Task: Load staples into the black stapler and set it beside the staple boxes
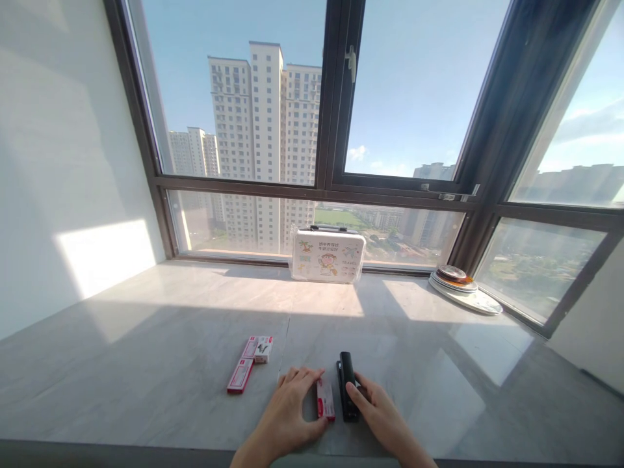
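Listing from my remote view, step in hand: handling of two items side by side, one per hand, which I judge to be a positioning stage. Item one, red-and-white box (325,400): at the near part of the tabletop (160,403), just left of the stapler, a narrow gap between them. Item two, black stapler (347,387): long axis pointing away from me, roughly parallel to the box. Left hand (292,406): spread to the box's length, thumb at the near end, a fingertip at the far end, holding it lengthwise. Right hand (377,409): narrow, holding the stapler from its right side, thumb over the upper face; the remaining fingers are partly hidden, so I cannot tell how far they wrap. Set apart to the left: two flat pink-and-white boxes (240,377), end to end, with a small white box (264,349) beside the farther one. At the window: white case (328,257), upright; stack of plates (463,296), in the right corner. Next move, in my judgement, calls for even pressure at both box ends, a steady stapler, and care for the slim gap between the two.
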Motion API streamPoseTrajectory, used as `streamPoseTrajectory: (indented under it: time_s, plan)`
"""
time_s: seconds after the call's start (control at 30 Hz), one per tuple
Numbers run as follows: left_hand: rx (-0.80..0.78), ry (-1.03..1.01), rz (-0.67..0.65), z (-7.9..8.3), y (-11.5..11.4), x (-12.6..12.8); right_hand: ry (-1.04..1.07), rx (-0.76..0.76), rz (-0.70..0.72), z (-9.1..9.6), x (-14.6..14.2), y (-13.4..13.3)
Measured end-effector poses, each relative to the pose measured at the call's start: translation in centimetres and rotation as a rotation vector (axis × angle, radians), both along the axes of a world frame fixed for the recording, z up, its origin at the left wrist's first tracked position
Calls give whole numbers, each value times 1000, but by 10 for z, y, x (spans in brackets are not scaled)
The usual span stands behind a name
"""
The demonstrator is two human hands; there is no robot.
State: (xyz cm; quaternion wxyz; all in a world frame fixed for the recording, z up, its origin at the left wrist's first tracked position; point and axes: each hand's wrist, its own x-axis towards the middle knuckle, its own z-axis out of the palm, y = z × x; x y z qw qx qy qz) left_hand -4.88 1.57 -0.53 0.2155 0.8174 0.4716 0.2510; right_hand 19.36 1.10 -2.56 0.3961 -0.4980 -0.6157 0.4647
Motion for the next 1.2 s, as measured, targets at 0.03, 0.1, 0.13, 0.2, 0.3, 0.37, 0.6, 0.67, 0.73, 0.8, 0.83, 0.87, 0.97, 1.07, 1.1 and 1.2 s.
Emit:
streamPoseTrajectory:
  time_s: [0.03, 0.1, 0.13, 0.2, 0.3, 0.37, 0.6, 0.67, 0.73, 0.8, 0.83, 0.87, 0.97, 1.07, 1.1, 1.2]
  plan:
    - [-8, -9, 5, -2, 1, 0, 12, 5, 5, 0, -7, 1]
    - [-20, -29, 12, -6, 2, 1, 32, 25, 20, -2, -17, 3]
    - [-23, -41, 13, -7, 2, 2, 40, 32, 27, -4, -20, 5]
    - [-19, -72, 4, -9, 2, 4, 40, 25, 19, -9, -21, 7]
    - [41, -158, 28, -9, 3, -2, 44, -12, -59, -17, -18, 9]
    - [141, -220, 144, -12, 6, -20, 52, -10, -117, -20, -15, 8]
    - [253, 90, 642, -38, 3, -123, -65, 38, -127, -16, -14, 1]
    - [211, 128, 547, -40, -6, -130, -64, 33, -124, -15, -15, 0]
    - [157, 104, 435, -35, -15, -123, -58, 32, -136, -14, -16, 0]
    - [84, 37, 330, -26, -20, -106, -59, 32, -154, -13, -17, -1]
    - [48, -5, 272, -20, -21, -95, -61, 30, -156, -12, -17, -1]
    - [17, -43, 212, -15, -21, -85, -65, 31, -156, -12, -17, -2]
    - [-50, -130, 106, 0, -13, -53, -78, 44, -149, -10, -18, -2]
    - [-62, -197, 68, 7, -1, -22, -87, 65, -133, -8, -19, -3]
    - [-58, -207, 41, 8, 3, -13, -89, 72, -125, -7, -19, -3]
    - [-55, -176, -50, 4, 9, 8, -95, 88, -108, -7, -18, -4]
